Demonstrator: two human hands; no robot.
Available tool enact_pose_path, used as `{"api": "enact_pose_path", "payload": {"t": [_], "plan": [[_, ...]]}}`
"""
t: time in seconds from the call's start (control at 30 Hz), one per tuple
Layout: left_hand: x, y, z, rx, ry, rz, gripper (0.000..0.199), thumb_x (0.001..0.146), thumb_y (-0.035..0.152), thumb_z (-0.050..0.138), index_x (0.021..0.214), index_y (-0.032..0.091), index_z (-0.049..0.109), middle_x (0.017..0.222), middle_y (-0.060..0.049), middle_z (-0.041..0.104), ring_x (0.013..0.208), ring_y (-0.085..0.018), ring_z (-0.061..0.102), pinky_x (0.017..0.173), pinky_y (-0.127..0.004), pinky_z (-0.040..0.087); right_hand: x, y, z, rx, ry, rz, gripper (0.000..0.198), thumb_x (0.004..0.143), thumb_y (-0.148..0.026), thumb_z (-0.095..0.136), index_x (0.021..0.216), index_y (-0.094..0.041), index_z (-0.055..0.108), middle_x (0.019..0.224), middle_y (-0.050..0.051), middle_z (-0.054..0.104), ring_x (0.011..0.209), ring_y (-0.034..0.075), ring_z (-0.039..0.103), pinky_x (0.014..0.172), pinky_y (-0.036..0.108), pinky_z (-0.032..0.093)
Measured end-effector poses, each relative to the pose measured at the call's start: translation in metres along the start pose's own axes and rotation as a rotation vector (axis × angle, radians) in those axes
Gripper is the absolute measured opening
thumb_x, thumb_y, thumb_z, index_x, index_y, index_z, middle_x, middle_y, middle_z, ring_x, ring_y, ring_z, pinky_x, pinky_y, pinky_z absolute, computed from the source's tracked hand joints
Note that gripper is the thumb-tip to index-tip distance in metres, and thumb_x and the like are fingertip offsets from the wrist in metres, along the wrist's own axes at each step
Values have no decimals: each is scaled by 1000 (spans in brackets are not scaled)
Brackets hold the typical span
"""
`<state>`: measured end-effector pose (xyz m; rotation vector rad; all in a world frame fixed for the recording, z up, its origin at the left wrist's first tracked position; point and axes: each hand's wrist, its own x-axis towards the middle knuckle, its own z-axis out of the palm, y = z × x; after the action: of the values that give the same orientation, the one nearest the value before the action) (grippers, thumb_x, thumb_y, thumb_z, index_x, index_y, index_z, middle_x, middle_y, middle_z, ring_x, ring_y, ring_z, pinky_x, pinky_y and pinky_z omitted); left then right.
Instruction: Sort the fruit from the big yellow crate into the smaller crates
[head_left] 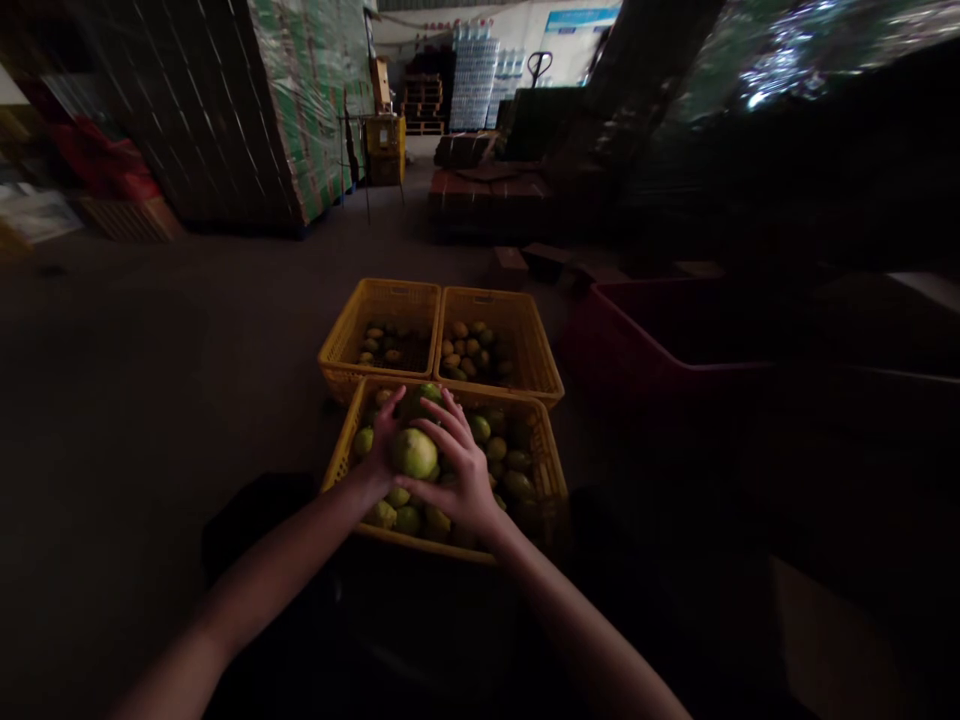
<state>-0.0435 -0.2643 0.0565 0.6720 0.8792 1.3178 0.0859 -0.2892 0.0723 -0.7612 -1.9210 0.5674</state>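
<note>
We hold 1 green fruit (413,452) between our left hand (382,440) and right hand (459,470), both clasped on it above the nearest crate (551,470), still heaped; 2 farther crates (375,300) look sparsely filled.

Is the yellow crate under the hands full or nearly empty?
Fairly full: green fruit fills the near crate almost to its rim.

A round, yellow-green fruit (413,452) is sitting between both hands, just above the near yellow crate (551,470) heaped with similar fruit.
</note>
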Motion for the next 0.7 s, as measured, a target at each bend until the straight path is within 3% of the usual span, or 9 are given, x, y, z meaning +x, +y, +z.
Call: {"api": "enact_pose_path", "payload": {"t": [0.13,0.23,0.33,0.47,0.57,0.7], "plan": [[11,25,8,-353,22,-153,44,83,54,48,89,16,68,82,-6,71,82,-21,69,78,-34,56,6,-4,-16,400,85,213,58,69,-46,79,120,-24,63,121,11,69,119,32,60,101,49,48],[13,38,6,-447,68,-165,34,83,44,49,78,15,67,70,-4,68,69,-16,67,71,-29,55,11,4,-24,599,180,451,52,72,-47,73,118,-25,62,110,6,70,98,26,66,83,39,55],[12,41,7,-253,65,-39,29,77,39,51,63,17,64,61,-3,63,62,-16,63,66,-28,52,15,13,-25,578,285,581,36,78,-50,63,103,-24,65,89,2,68,79,20,63,69,33,53],[2,34,16,229,70,227,28,72,37,53,56,18,67,58,-4,64,63,-18,60,67,-27,47,17,13,-15,394,392,534,35,88,-51,47,75,-23,63,77,3,63,79,21,57,74,34,49],[-6,25,23,416,96,330,29,74,37,52,55,22,68,62,-2,67,67,-20,59,70,-28,45,12,8,-6,306,443,507,36,90,-49,41,73,-24,60,76,3,61,79,21,56,74,34,48],[-14,18,26,487,77,380,32,78,36,49,58,23,71,65,-1,69,69,-20,59,71,-30,44,3,9,0,260,499,486,34,90,-45,39,74,-24,60,77,2,60,77,20,56,73,32,46]]}}
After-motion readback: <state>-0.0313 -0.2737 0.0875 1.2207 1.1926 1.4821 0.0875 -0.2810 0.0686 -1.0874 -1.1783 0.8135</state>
